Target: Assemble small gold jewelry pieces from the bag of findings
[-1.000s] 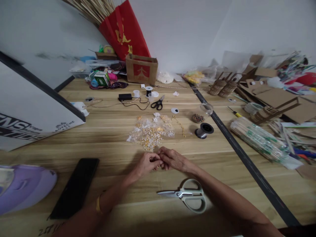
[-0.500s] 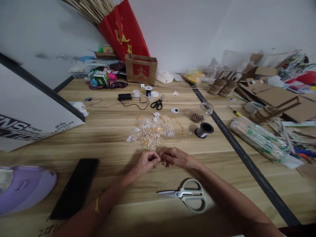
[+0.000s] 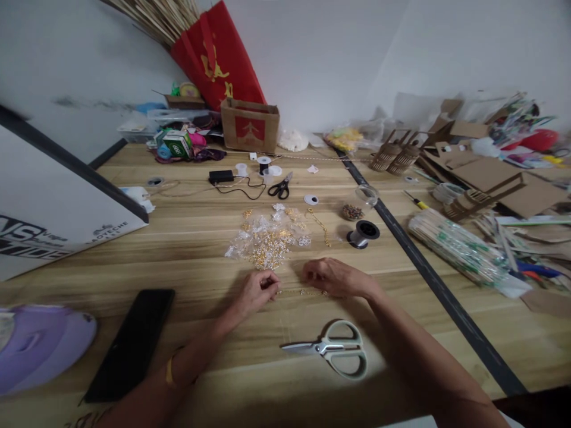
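Your left hand point(image 3: 255, 292) pinches a thin gold chain point(image 3: 303, 292) that runs rightward from its fingers, just nearer you than your right hand point(image 3: 335, 277), whose fingers curl, any hold hidden from view

Purple object point(image 3: 49, 351) partly beyond the left edge, thin chain point(image 3: 302, 292) details too small.

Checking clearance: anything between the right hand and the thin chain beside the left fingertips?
Nothing visible stands between the right hand and the thin chain, which runs along its near side. Contact is unclear. The beige-handled scissors lie nearer the wearer.
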`<state>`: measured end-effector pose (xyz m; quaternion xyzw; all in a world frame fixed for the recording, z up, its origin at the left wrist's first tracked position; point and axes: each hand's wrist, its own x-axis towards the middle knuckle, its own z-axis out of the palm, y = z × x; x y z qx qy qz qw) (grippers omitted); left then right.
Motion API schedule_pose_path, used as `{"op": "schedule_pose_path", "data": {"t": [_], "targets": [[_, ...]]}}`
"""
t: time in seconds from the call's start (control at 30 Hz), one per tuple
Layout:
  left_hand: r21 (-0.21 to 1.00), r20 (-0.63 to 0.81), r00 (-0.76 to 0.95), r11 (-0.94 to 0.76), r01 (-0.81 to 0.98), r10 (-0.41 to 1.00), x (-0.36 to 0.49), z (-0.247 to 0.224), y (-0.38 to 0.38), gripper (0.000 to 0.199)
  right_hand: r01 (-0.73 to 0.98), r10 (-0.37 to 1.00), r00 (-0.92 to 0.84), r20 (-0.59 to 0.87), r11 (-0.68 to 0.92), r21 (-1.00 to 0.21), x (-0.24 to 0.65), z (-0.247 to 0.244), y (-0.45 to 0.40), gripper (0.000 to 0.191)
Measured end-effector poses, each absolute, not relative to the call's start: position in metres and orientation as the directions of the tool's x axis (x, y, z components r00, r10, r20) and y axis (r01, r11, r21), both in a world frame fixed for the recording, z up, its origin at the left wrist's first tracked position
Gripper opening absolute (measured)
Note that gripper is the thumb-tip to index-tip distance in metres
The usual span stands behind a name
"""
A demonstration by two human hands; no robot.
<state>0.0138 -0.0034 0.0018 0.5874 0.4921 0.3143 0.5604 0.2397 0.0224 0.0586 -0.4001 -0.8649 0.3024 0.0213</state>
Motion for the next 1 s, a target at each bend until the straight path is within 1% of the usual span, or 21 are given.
{"op": "schedule_pose_path", "data": {"t": [0.13,0.27,0.33,0.47,0.63,0.73,0.87,0.93,1.0], "targets": [[0.967,-0.163,0.327,0.085,0.24,0.931,0.013,0.002,-0.003,0.018,0.745,0.685,-0.662,-0.305,0.559,-0.364,0.247,0.06,0.02,0.011],[0.971,-0.153,0.342,0.076,0.227,0.927,0.011,0.004,-0.003,0.018,0.796,0.695,-0.597,-0.4,0.574,-0.191,0.246,0.056,0.013,0.01],[0.975,-0.15,0.346,0.081,0.206,0.926,0.01,0.004,-0.002,0.018,0.796,0.696,-0.588,-0.412,0.588,-0.143,0.245,0.054,0.008,0.011],[0.977,-0.174,0.354,0.117,0.177,0.919,0.008,0.001,-0.001,0.02,0.778,0.69,-0.598,-0.407,0.622,-0.088,0.252,0.047,0.001,0.013],[0.977,-0.166,0.363,0.102,0.189,0.917,0.008,-0.001,0.0,0.018,0.801,0.73,-0.545,-0.413,0.598,0.0,0.266,0.039,-0.002,0.016],[0.976,-0.156,0.364,0.086,0.2,0.918,0.008,-0.002,-0.001,0.016,0.814,0.75,-0.523,-0.404,0.58,0.022,0.266,0.045,-0.001,0.014],[0.976,-0.163,0.367,0.094,0.199,0.916,0.009,-0.002,-0.001,0.014,0.827,0.764,-0.514,-0.39,0.562,0.014,0.249,0.063,0.0,0.009],[0.975,-0.167,0.362,0.098,0.2,0.917,0.009,-0.002,-0.002,0.013,0.825,0.762,-0.537,-0.363,0.564,-0.038,0.237,0.07,0.001,0.01],[0.974,-0.163,0.357,0.093,0.205,0.92,0.009,-0.001,-0.002,0.012,0.808,0.752,-0.587,-0.299,0.567,-0.161,0.223,0.07,0.002,0.011]]}}
